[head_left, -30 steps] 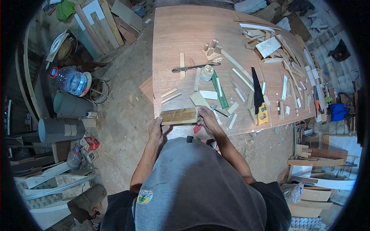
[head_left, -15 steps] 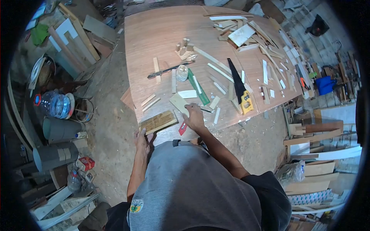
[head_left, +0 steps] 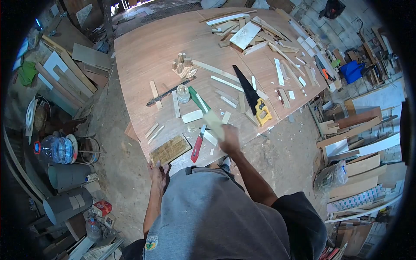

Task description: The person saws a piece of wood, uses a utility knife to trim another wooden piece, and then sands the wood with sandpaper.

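My left hand [head_left: 158,174] is at the table's near edge, its fingers closed on the near left corner of a rough brown wooden block [head_left: 170,149]. My right hand [head_left: 230,139], blurred by motion, grips one end of a pale flat wood piece [head_left: 213,123] above the table. Between the hands lies a red-handled utility knife [head_left: 197,146]. Beyond the pale piece are a green strip [head_left: 198,99], a clear jar [head_left: 183,93] and a white-faced wood piece [head_left: 192,116].
A handsaw with a yellow handle [head_left: 262,112] lies on the right of the wooden table [head_left: 147,54]. Scrap wood [head_left: 245,35] is heaped at the far right. A dark metal bar [head_left: 169,92] and small upright blocks [head_left: 181,63] are farther left. A water jug [head_left: 60,150] stands at left.
My right hand has moved right and nearer to me with the pale wood piece, uncovering more of the utility knife. My left hand stays at the block's corner. The view has shifted.
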Demonstrator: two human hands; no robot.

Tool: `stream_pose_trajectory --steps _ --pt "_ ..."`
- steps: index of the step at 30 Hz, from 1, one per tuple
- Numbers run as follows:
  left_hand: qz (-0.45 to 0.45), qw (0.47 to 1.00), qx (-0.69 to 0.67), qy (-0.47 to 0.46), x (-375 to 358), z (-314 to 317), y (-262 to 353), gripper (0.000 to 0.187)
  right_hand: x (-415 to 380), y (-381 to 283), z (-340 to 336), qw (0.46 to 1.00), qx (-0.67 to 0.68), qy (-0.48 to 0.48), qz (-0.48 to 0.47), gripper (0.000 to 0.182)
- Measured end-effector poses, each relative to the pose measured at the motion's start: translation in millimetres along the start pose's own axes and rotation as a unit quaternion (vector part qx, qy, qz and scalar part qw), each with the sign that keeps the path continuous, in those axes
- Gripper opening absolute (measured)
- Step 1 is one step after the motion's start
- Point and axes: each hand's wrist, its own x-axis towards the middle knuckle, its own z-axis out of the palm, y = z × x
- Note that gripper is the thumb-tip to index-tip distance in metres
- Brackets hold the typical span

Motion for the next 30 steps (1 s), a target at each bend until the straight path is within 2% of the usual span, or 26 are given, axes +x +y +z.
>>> stream_pose_trajectory --steps 2,3,5,6,7,9,11,12,14,15,17,18,20,21,22,24,25,27,30 --pt "-0.009 1.0 -0.002 -0.019 0.2 0.2 -0.9 0.046 -6.5 34.5 -13.6 0.991 -0.071 0.021 0.112 0.061" --pt "-0.018 0.999 -0.003 -0.038 0.3 2.9 -0.6 0.046 -4.6 40.9 -21.9 0.99 -0.073 0.026 0.115 0.061" --pt "-0.016 0.999 -0.002 -0.033 -1.5 8.5 -2.6 0.045 -2.4 50.8 -34.0 0.958 -0.137 -0.048 0.249 0.063" --pt "-0.014 1.0 -0.004 -0.022 -0.8 8.0 -4.2 0.043 -2.0 57.7 -31.4 0.957 -0.136 -0.044 0.253 0.063" --pt "-0.012 0.999 -0.002 -0.051 1.6 7.5 -3.6 0.036 0.3 64.0 -26.7 0.95 -0.162 -0.058 0.261 0.062" --pt "-0.033 0.998 0.019 -0.053 2.1 3.8 -0.9 0.038 8.2 66.5 -21.9 0.943 -0.186 -0.072 0.268 0.062" --pt "-0.054 0.997 0.038 -0.051 2.0 8.1 0.5 0.039 30.0 48.1 -13.1 0.967 -0.204 0.006 0.15 0.055" --pt "-0.067 0.996 0.047 -0.034 -0.3 9.9 -0.7 0.041 43.5 42.8 -3.5 0.969 -0.199 0.003 0.147 0.055" --pt "-0.073 0.996 0.052 -0.007 0.2 9.0 -0.7 0.042 79.0 28.7 19.5 0.997 0.004 -0.033 0.074 0.042" --pt "-0.079 0.995 0.067 -0.013 5.8 7.1 -3.0 0.043 93.4 17.4 30.6 0.997 0.013 -0.037 0.069 0.042" --pt "-0.076 0.995 0.053 -0.035 2.3 8.9 -1.4 0.041 116.9 -5.6 47.6 0.991 0.023 -0.048 0.124 0.031" --pt "-0.072 0.996 0.05 -0.022 0.4 10.7 1.8 0.041 123.0 -2.2 60.1 0.991 0.031 -0.057 0.119 0.031" --pt "-0.08 0.994 0.044 -0.064 -0.9 16.3 11.1 0.04 128.3 18.7 88.1 0.984 0.018 -0.104 0.143 0.023" --pt "-0.079 0.995 0.039 -0.049 -1.2 17.0 13.0 0.04 129.8 24.2 91.3 0.989 0.014 -0.061 0.135 0.024" --pt "-0.091 0.994 0.024 -0.055 -0.7 16.0 14.9 0.039 125.8 27.6 94.5 0.992 0.013 -0.019 0.126 0.024" --pt "-0.1 0.994 0.0 -0.048 -2.2 16.6 21.3 0.039 116.6 7.8 56.9 0.981 0.11 -0.052 0.152 0.028" --pt "-0.117 0.992 -0.018 -0.032 -7.0 21.1 25.2 0.039 106.2 1.7 41.7 0.98 0.113 -0.064 0.148 0.028" --pt "-0.132 0.99 -0.039 -0.011 -10.0 12.9 27.0 0.039 75.0 -7.0 19.8 0.98 0.167 -0.105 0.037 0.029" --pt "-0.113 0.991 -0.055 -0.053 -3.6 8.2 30.0 0.037 28.1 0.6 26.7 0.963 0.21 -0.165 -0.023 0.024"
